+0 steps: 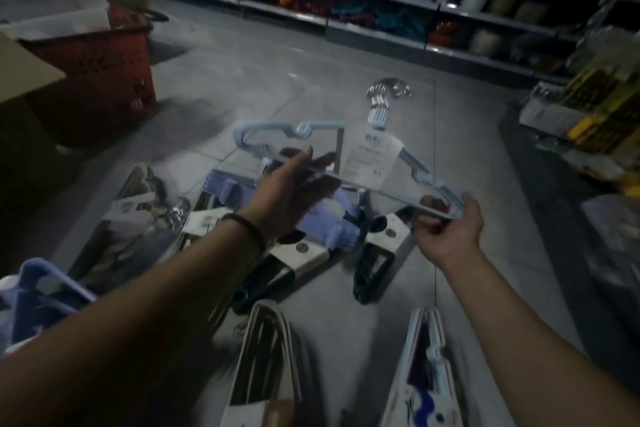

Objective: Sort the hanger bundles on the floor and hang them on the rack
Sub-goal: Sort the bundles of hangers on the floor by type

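Note:
A light blue hanger bundle (367, 152) in clear wrap, with a paper label and metal hooks pointing away from me, is held above the floor. My left hand (294, 191) supports its bottom bar from below, fingers mostly straight. My right hand (446, 229) pinches the bundle's right shoulder end. Under it on the grey tiled floor lie several more bundles: lilac hangers (332, 222), black hangers with white labels (375, 256), a grey bundle (145, 215), a beige bundle (266, 357) and a pale blue bundle (429, 367) close to me.
A red perforated basket (100, 69) and a cardboard box (24, 80) stand at the left. Stocked store shelves (381, 7) run along the back. Yellow packaged goods (595, 107) are stacked on the right. A lilac hanger bundle (38, 298) lies at the lower left.

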### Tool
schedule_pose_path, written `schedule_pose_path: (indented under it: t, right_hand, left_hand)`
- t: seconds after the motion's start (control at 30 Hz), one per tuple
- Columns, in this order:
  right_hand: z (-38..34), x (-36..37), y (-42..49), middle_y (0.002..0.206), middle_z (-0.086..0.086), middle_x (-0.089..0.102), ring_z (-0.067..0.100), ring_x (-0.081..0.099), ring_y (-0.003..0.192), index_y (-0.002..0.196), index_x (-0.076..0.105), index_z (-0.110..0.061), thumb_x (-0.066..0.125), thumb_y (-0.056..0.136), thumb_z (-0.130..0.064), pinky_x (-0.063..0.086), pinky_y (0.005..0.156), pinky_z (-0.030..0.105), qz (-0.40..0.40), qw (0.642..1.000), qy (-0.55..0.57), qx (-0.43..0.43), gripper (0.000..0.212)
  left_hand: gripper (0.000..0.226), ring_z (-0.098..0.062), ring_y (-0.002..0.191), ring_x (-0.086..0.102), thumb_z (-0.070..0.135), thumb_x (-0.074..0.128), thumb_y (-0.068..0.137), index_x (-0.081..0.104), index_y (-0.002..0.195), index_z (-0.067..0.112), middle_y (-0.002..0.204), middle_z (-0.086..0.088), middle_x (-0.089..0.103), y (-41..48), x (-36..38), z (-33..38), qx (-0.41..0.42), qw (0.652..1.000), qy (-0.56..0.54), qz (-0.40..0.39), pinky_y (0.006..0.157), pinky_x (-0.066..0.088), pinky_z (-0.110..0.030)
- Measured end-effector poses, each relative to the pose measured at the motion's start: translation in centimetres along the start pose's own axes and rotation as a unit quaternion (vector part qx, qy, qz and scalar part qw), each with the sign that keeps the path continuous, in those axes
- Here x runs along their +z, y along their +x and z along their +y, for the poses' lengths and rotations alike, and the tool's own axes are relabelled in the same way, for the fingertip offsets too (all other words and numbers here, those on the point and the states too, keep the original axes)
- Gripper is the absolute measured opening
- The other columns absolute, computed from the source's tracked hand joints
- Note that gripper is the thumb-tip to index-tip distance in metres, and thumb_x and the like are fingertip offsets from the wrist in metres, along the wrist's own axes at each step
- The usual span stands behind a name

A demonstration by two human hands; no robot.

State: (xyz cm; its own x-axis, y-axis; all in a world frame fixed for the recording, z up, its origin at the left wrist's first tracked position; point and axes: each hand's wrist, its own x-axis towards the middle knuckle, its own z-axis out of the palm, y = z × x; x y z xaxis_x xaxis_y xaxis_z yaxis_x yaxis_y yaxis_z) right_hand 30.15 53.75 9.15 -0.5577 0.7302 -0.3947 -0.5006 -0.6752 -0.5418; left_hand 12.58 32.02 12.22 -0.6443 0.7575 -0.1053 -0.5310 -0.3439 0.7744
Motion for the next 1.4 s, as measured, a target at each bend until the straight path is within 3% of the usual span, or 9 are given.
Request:
schedule_pose_path:
  t: [0.17,0.33,0.47,0.57,0.67,0.83,0.97,1.13,1.4]
  right_hand:
    - [1.3,-0.2,0.1,0.102,0.024,0.066,0.035,0.066,0.090,0.112,0.060,0.000,0.054,0.102,-0.051,0.065,0.069,0.042,0.014,0.979,-0.126,0.161,0.053]
    - [-0.1,-0.5,-2.3,0.144,0.029,0.058,0.043,0.054,0.137,0.141,0.058,0.000,0.052,0.101,-0.056,0.037,0.120,0.056,-0.095,0.950,-0.183,0.234,0.069]
    - [-3.6,-4.7,-2.2,0.147,0.028,0.055,0.036,0.068,0.122,0.140,0.062,-0.004,0.073,0.094,-0.019,0.046,0.114,0.055,-0.102,0.932,-0.294,0.186,0.050]
    - [-4.5,-6.0,-4.1,0.131,0.029,0.066,0.038,0.067,0.117,0.119,0.069,0.007,0.068,0.095,-0.023,0.046,0.113,0.052,-0.082,0.905,-0.363,0.206,0.039]
    - [-5.4,-7.2,-4.5,0.107,0.028,0.075,0.036,0.077,0.092,0.114,0.065,0.001,0.052,0.104,-0.011,0.063,0.088,0.050,-0.099,0.863,-0.446,0.217,0.021]
    - [-7.2,-8.4,-4.5,0.121,0.031,0.067,0.043,0.071,0.109,0.134,0.047,-0.019,0.060,0.093,0.012,0.055,0.097,0.064,-0.112,0.843,-0.493,0.182,0.053]
    - [-7.8,-10.6,-5.3,0.126,0.031,0.063,0.043,0.070,0.105,0.142,0.043,-0.031,0.063,0.087,0.015,0.064,0.079,0.051,-0.137,0.828,-0.502,0.208,0.075]
    - [-6.1,-14.4,-6.6,0.116,0.026,0.071,0.040,0.075,0.098,0.130,0.049,-0.004,0.059,0.094,0.004,0.061,0.090,0.056,-0.082,0.680,-0.690,0.235,0.038]
    - [-3.6,-15.9,-8.1,0.085,0.012,0.072,0.019,0.071,0.062,0.108,0.065,-0.002,0.061,0.100,-0.018,0.048,0.044,0.021,-0.047,0.485,-0.860,0.151,0.019]
  left_hand:
    - [0.019,-0.046,0.126,0.065,0.004,0.067,0.098,0.060,0.082,0.011,0.132,-0.029,0.067,-2.8,-0.7,3.2,0.091,0.980,0.138,-0.108,0.101,0.054,-0.064]
    - [0.039,-0.020,0.106,0.074,0.011,0.082,0.088,0.066,0.122,0.000,0.118,-0.014,0.073,-6.0,-1.6,1.9,0.103,0.889,0.422,-0.148,0.083,0.065,-0.038]
    - [0.089,-0.002,0.129,0.059,0.057,0.089,0.071,0.060,0.144,0.015,0.144,0.003,0.063,-7.5,1.0,-1.6,0.000,0.843,0.489,-0.225,0.115,0.048,-0.034]
    - [0.074,-0.003,0.148,0.043,0.044,0.075,0.095,0.039,0.160,0.038,0.157,0.019,0.043,-7.8,2.9,-5.9,0.023,0.774,0.556,-0.303,0.123,0.039,-0.045]
    - [0.091,0.008,0.131,0.055,0.049,0.082,0.086,0.024,0.154,0.065,0.149,0.039,0.044,-8.4,2.4,-9.5,-0.054,0.825,0.493,-0.271,0.112,0.051,-0.043]
    - [0.060,-0.034,0.121,0.070,-0.005,0.050,0.103,0.050,0.149,0.032,0.139,0.002,0.069,-7.8,3.8,-11.9,-0.215,0.876,0.342,-0.262,0.101,0.058,-0.058]
    - [0.041,-0.042,0.103,0.075,0.040,0.058,0.106,0.053,0.142,0.022,0.127,-0.014,0.071,-8.1,7.5,-13.1,-0.327,0.838,0.358,-0.252,0.086,0.063,-0.053]
    - [0.033,-0.026,0.091,0.073,0.040,0.052,0.110,0.063,0.117,0.009,0.114,-0.012,0.072,-10.1,10.7,-17.5,-0.292,0.750,0.525,-0.277,0.074,0.057,-0.031]
    - [0.041,-0.027,0.123,0.058,0.028,0.055,0.108,0.054,0.148,0.015,0.149,-0.013,0.039,-11.8,9.9,-21.3,-0.227,0.573,0.703,-0.356,0.086,0.057,-0.025]
